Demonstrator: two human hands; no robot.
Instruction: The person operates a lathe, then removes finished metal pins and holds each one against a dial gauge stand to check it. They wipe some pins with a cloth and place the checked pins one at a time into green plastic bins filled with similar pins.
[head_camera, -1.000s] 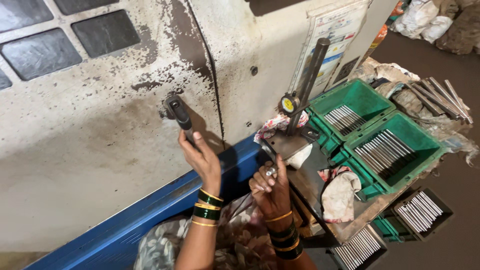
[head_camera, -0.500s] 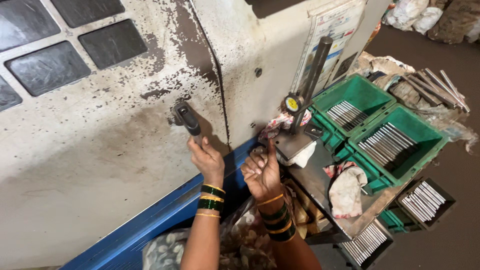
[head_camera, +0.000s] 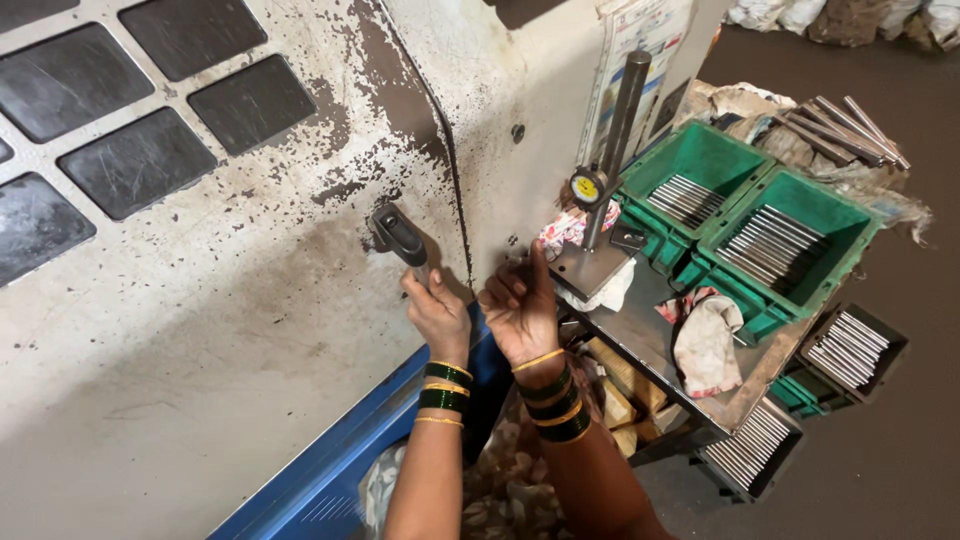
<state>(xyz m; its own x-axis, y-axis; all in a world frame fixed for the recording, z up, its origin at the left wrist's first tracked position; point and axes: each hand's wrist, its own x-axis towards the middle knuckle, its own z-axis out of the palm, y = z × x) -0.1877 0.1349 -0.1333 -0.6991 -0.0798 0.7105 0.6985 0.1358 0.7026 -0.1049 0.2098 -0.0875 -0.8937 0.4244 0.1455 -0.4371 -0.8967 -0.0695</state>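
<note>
My left hand (head_camera: 437, 312) is closed around the lower end of a dark handle (head_camera: 397, 234) on the stained white machine door (head_camera: 230, 300). My right hand (head_camera: 520, 305) is just right of it, at the door's edge seam. Its palm faces me, the fingers are loosely curled, one finger points up, and I see nothing in it. Both wrists carry green and gold bangles.
To the right, a metal bench (head_camera: 650, 340) carries a dial gauge on a post (head_camera: 588, 187), a rag (head_camera: 705, 345) and green bins of metal rods (head_camera: 770, 240). Dark trays of rods (head_camera: 848, 348) sit lower right. A blue machine base (head_camera: 330, 470) runs below.
The handle and door have shifted right in view with my left hand on it. My right hand has risen from beside the bench to the door's edge.
</note>
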